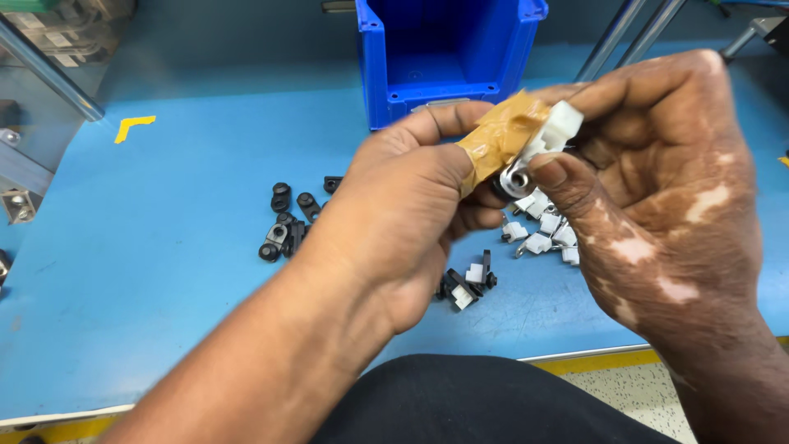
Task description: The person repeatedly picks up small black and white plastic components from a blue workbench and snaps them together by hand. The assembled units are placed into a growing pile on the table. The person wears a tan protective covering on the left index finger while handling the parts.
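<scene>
I see a small white plastic clip with a round metal piece at its lower end, held up above the blue table, in front of the blue bin. Its long axis runs on a slant, the white end pointing up and to the right, the metal end down and to the left.

My right hand pinches it: the thumb presses just beside the metal end and the forefinger lies over the white top. My left hand closes on it from the other side, with the brown-taped thumb touching the clip's left face and the fingers curled under. Both hands are narrow, shut around the one part.

Below the hands, on the table, lies a heap of white clips. A few black and white parts sit just nearer me. Well to the left is a cluster of black parts. A yellow corner mark is far off to the left.
</scene>
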